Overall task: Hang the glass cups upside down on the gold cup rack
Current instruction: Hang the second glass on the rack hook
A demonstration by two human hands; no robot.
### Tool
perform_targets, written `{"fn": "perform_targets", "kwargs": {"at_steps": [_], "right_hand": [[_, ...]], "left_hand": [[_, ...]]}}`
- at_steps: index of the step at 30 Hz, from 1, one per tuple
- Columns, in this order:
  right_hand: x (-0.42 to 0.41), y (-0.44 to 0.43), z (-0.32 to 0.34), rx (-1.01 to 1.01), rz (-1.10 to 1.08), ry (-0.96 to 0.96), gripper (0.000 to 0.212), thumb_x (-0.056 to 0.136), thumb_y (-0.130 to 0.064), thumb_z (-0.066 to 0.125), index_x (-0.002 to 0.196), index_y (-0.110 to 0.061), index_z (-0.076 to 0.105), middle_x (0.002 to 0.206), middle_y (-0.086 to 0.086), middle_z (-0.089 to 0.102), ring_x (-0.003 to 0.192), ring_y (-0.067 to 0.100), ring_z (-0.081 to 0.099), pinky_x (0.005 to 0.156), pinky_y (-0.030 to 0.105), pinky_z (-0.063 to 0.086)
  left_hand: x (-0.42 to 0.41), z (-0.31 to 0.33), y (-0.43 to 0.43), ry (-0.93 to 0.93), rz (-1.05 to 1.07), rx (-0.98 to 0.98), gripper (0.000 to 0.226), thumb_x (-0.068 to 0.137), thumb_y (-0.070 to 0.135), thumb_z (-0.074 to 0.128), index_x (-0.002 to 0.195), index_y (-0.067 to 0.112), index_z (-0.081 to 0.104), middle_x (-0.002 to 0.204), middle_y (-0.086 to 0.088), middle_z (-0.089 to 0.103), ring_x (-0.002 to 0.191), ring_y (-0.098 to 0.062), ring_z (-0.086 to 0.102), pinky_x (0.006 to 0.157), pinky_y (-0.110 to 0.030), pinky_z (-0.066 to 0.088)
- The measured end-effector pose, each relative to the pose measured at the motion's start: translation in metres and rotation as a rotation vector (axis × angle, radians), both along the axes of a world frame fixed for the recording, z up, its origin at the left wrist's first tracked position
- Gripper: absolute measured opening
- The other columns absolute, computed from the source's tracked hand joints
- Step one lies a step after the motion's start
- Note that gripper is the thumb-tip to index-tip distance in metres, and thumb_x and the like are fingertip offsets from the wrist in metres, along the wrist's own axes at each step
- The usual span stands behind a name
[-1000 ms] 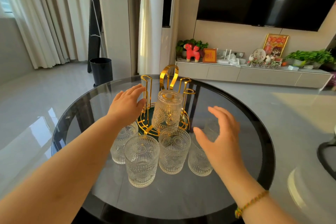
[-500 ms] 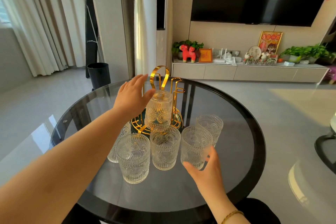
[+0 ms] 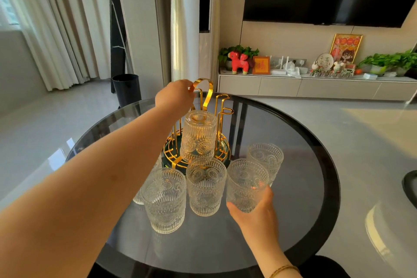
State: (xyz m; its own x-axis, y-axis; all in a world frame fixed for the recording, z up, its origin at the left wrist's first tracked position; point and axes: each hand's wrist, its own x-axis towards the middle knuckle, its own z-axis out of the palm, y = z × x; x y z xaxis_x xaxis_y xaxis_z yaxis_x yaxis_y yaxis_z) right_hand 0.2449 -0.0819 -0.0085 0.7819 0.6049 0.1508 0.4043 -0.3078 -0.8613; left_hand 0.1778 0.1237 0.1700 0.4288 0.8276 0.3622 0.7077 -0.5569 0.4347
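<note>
The gold cup rack (image 3: 222, 106) stands on a dark green base at the middle of the round glass table (image 3: 293, 221). One embossed glass cup (image 3: 198, 135) hangs upside down on a front peg. My left hand (image 3: 174, 97) grips the rack's looped top handle. My right hand (image 3: 252, 212) is closed around the base of an upright cup (image 3: 246, 180) at the right of the group. Other upright cups stand in front of the rack: one at front left (image 3: 164, 201), one in the middle (image 3: 205, 185), one behind right (image 3: 266, 158). Another is mostly hidden behind my left arm.
The table has a black rim close to my body. A black bin (image 3: 126, 89) stands on the floor beyond the table at left. A low TV cabinet (image 3: 316, 86) with ornaments and plants runs along the far wall.
My left hand rose from beside the hung cup to the rack's top handle and closed on it. My right hand came down and closed on the right-hand cup.
</note>
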Motion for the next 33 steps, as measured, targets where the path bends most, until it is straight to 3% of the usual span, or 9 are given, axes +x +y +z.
{"fn": "perform_targets", "kwargs": {"at_steps": [7,11,15,18,22,25,28,33], "right_hand": [[-0.001,-0.008,0.002,0.158,0.019,0.102,0.082,0.059,-0.020,0.077,0.125,-0.020,0.029,0.114,-0.008,0.036,0.102,0.009,0.039,0.082,0.027,0.037],[0.000,-0.016,0.002,0.225,0.037,0.174,0.079,0.057,-0.013,0.078,0.122,-0.019,0.034,0.116,-0.003,0.044,0.107,0.016,0.045,0.086,0.030,0.037],[0.005,-0.026,0.018,0.277,0.075,0.186,0.074,0.056,-0.006,0.077,0.117,-0.024,0.038,0.116,-0.002,0.050,0.109,0.018,0.049,0.090,0.035,0.042],[0.018,-0.032,0.052,0.288,0.172,0.180,0.070,0.053,-0.023,0.076,0.109,-0.036,0.038,0.108,-0.012,0.051,0.098,0.008,0.053,0.071,0.018,0.043],[0.037,-0.029,0.110,0.214,0.267,0.062,0.053,0.058,-0.028,0.078,0.088,-0.048,0.038,0.097,-0.024,0.045,0.088,-0.004,0.048,0.061,0.014,0.035],[0.047,-0.011,0.145,0.124,0.276,-0.069,0.049,0.060,-0.026,0.076,0.086,-0.042,0.038,0.092,-0.022,0.044,0.082,-0.002,0.047,0.060,0.018,0.035],[0.048,0.014,0.172,0.061,0.288,-0.158,0.055,0.060,-0.029,0.075,0.097,-0.030,0.034,0.094,-0.011,0.044,0.089,0.012,0.045,0.066,0.026,0.036],[0.039,0.053,0.193,-0.041,0.332,-0.313,0.059,0.062,-0.032,0.074,0.104,-0.025,0.033,0.102,-0.003,0.040,0.091,0.015,0.042,0.057,0.015,0.031]], "left_hand": [[-0.003,0.002,0.003,0.098,0.004,0.100,0.023,0.090,0.017,0.036,0.102,0.014,0.055,0.080,-0.006,0.053,0.073,-0.025,0.050,0.079,-0.040,0.042],[-0.009,0.005,0.009,0.133,0.020,0.126,0.024,0.090,0.013,0.034,0.098,0.012,0.057,0.078,-0.009,0.053,0.071,-0.026,0.045,0.076,-0.035,0.032],[-0.017,0.007,0.014,0.121,0.023,0.111,0.028,0.089,0.010,0.035,0.109,0.014,0.055,0.102,-0.015,0.063,0.081,-0.029,0.049,0.082,-0.037,0.035],[-0.022,0.010,0.019,0.132,0.001,0.074,0.027,0.089,0.012,0.039,0.112,0.015,0.053,0.109,-0.015,0.062,0.090,-0.030,0.051,0.088,-0.041,0.038],[-0.027,0.014,0.021,0.110,-0.061,0.014,0.039,0.091,0.019,0.035,0.131,0.019,0.034,0.135,-0.014,0.046,0.119,-0.033,0.045,0.103,-0.045,0.030],[-0.026,0.014,0.019,0.221,-0.197,-0.008,0.046,0.092,0.018,0.033,0.136,0.016,0.020,0.146,-0.010,0.031,0.132,-0.030,0.030,0.111,-0.048,0.018],[-0.029,0.011,0.020,0.264,-0.230,-0.016,0.047,0.092,0.016,0.031,0.137,0.017,0.017,0.150,-0.005,0.022,0.136,-0.027,0.022,0.113,-0.046,0.009],[-0.033,0.009,0.019,0.254,-0.253,-0.009,0.048,0.091,0.012,0.030,0.137,0.017,0.016,0.151,-0.003,0.020,0.136,-0.026,0.021,0.113,-0.044,0.011]]}}
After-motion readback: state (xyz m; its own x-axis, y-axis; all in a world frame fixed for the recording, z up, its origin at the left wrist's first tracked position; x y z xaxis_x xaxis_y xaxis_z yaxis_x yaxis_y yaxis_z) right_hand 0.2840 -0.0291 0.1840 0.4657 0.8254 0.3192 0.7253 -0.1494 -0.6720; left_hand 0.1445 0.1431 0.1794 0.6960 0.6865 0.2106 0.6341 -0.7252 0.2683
